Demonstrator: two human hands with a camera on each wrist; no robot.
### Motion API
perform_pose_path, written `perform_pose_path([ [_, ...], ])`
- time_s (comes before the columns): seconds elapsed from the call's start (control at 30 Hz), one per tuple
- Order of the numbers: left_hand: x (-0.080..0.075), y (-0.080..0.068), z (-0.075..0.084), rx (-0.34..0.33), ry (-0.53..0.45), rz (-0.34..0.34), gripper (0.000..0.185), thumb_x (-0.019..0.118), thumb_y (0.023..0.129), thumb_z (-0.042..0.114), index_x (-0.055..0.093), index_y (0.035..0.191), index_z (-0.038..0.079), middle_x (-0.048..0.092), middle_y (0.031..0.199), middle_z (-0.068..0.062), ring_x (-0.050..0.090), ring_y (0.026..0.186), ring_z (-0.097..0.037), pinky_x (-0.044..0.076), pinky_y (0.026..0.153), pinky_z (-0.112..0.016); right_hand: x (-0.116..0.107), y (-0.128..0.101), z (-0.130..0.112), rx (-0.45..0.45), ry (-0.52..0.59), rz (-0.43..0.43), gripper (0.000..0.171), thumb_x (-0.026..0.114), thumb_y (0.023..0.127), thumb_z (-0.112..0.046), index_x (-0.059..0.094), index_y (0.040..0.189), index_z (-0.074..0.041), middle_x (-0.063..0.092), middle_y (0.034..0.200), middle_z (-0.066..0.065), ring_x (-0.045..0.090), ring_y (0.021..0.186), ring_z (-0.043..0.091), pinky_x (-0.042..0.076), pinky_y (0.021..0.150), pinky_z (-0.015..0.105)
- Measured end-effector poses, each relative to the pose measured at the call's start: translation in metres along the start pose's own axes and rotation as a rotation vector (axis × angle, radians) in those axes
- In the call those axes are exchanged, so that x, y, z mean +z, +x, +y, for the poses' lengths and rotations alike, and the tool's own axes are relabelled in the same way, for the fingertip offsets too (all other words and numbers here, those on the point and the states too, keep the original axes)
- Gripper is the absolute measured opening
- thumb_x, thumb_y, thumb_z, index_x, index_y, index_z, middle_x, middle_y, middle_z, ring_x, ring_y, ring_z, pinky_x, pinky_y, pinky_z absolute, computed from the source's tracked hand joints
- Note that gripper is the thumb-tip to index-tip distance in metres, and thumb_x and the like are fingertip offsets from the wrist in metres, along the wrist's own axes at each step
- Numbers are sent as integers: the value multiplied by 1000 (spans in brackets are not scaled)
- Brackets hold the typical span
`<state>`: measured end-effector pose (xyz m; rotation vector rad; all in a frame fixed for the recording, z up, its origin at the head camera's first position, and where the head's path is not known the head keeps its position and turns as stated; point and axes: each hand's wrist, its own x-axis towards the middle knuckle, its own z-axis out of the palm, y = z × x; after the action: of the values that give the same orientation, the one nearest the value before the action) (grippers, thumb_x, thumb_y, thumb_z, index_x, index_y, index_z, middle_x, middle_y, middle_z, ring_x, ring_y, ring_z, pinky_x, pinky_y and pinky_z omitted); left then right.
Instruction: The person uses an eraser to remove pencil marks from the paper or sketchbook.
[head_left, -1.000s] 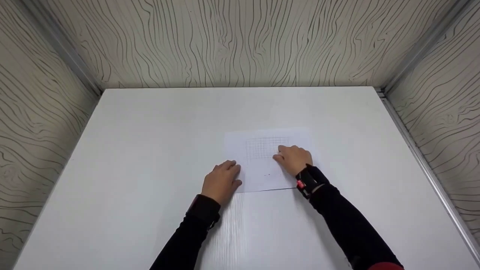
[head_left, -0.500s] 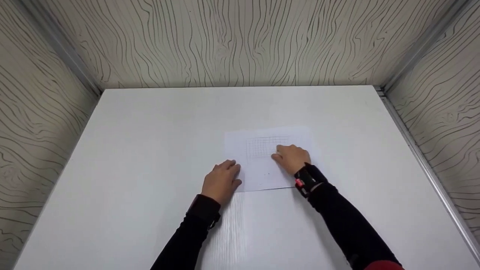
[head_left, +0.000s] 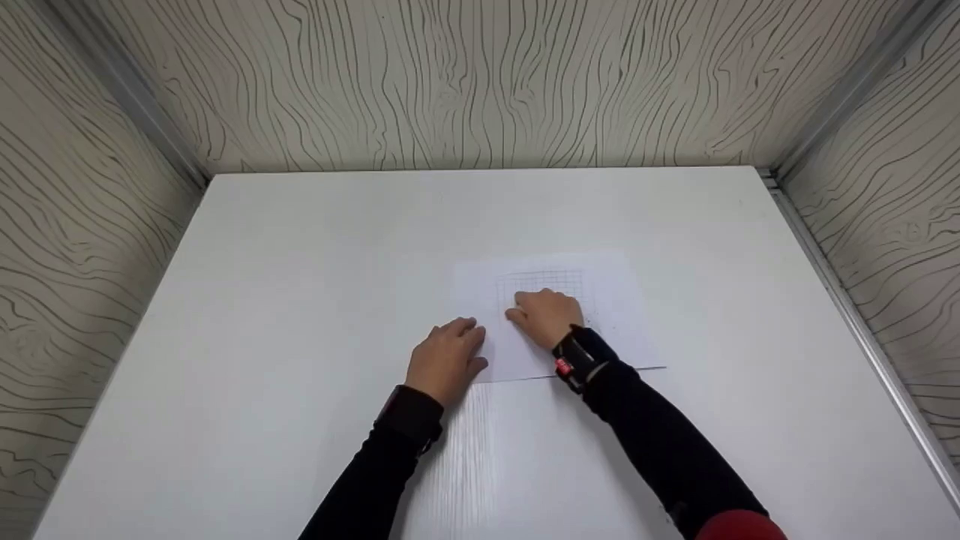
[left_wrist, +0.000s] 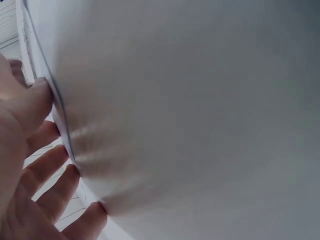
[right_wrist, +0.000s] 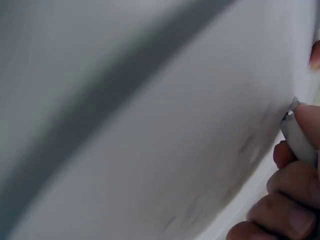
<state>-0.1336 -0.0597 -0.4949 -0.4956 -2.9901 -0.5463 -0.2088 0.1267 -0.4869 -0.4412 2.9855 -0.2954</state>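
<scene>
A white sheet of paper (head_left: 615, 300) with a faint printed grid (head_left: 559, 280) lies flat on the white table (head_left: 300, 262). My left hand (head_left: 446, 360) rests on the sheet's left edge, its fingers (left_wrist: 40, 175) spread and straight. My right hand (head_left: 547, 315) sits on the left part of the grid with its fingers curled. In the right wrist view, my right fingertips (right_wrist: 280, 215) pinch a small pale grey piece (right_wrist: 298, 136) against the paper. What that piece is cannot be told. Both sleeves are black with dark wrist straps.
Wood-grain panels (head_left: 480, 82) wall in the table at the back and on both sides. A metal rail (head_left: 847, 300) runs along the table's right edge. Bare tabletop surrounds the sheet.
My right hand has slid left across the grid, uncovering the sheet's right part. The left hand has stayed on the paper's left edge.
</scene>
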Motion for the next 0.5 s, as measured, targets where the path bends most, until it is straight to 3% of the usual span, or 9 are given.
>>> perform_pose_path([
  [0.1,0,0,1,-6,3,-8,41,75,85,27,67,123,15,62,133,-6,61,122,-27,48,104,-48,-6,-2,24,84,-16,-12,35,60,96,-38,54,75,-10,47,62,4,45,59,20,38,53,34],
  [0.2,1,-1,2,-2,-1,-18,41,75,85,27,67,123,14,62,133,-6,60,123,-27,47,105,-48,-9,-5,34,108,-31,-12,35,59,96,-38,55,76,-10,47,63,3,44,59,20,36,54,33],
  [0.37,2,-1,1,11,-11,-11,40,75,85,27,67,123,14,62,132,-7,60,122,-28,48,104,-49,-2,-5,6,7,-25,24,36,54,99,-38,58,80,-8,57,64,8,54,58,23,44,52,36],
  [0.5,4,-2,0,22,-31,-2,41,74,86,27,66,123,12,62,132,-8,60,121,-28,48,104,-50,10,-4,-15,-66,-93,64,38,54,99,-39,60,81,-6,61,66,12,60,58,27,49,51,41],
])
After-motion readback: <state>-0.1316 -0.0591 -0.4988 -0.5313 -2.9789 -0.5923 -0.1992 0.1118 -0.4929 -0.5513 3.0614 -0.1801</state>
